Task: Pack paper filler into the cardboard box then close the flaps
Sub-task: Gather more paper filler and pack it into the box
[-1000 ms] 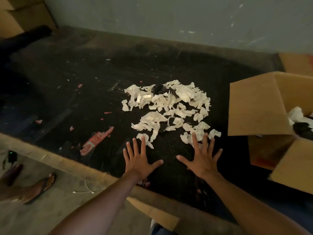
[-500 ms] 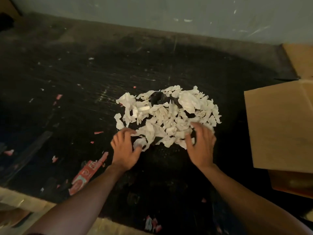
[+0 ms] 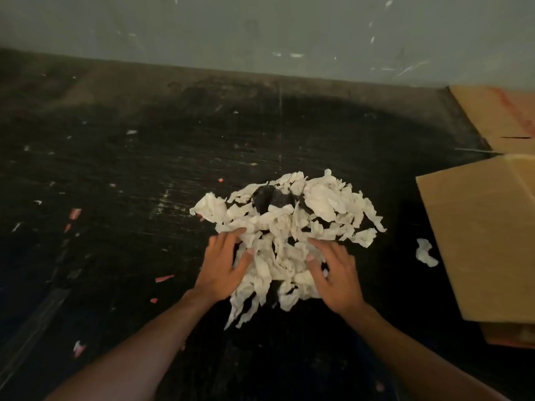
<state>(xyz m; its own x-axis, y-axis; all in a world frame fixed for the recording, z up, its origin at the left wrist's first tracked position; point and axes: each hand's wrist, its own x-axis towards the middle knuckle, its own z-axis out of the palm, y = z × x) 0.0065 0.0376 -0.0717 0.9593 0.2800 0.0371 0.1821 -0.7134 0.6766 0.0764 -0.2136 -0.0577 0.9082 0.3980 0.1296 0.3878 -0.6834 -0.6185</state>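
A heap of crumpled white paper filler (image 3: 292, 224) lies on the dark floor in the middle of the view, with a dark lump among its far pieces. My left hand (image 3: 223, 267) presses against the heap's near left side and my right hand (image 3: 335, 273) against its near right side. Between them a bunch of the paper is squeezed together, its strips trailing toward me. The cardboard box (image 3: 480, 238) stands at the right edge; only a raised flap shows and its inside is hidden. One loose piece of paper (image 3: 425, 253) lies apart, close to the box.
A grey wall (image 3: 260, 30) runs along the far side of the floor. Another flat cardboard sheet (image 3: 500, 120) lies behind the box at the far right. Small red and white scraps (image 3: 163, 278) are scattered over the floor on the left.
Both hands went from lying flat and spread before the pile to scooping it. The spread paper has been pushed into a tighter heap between them. The view has shifted closer and to the left.
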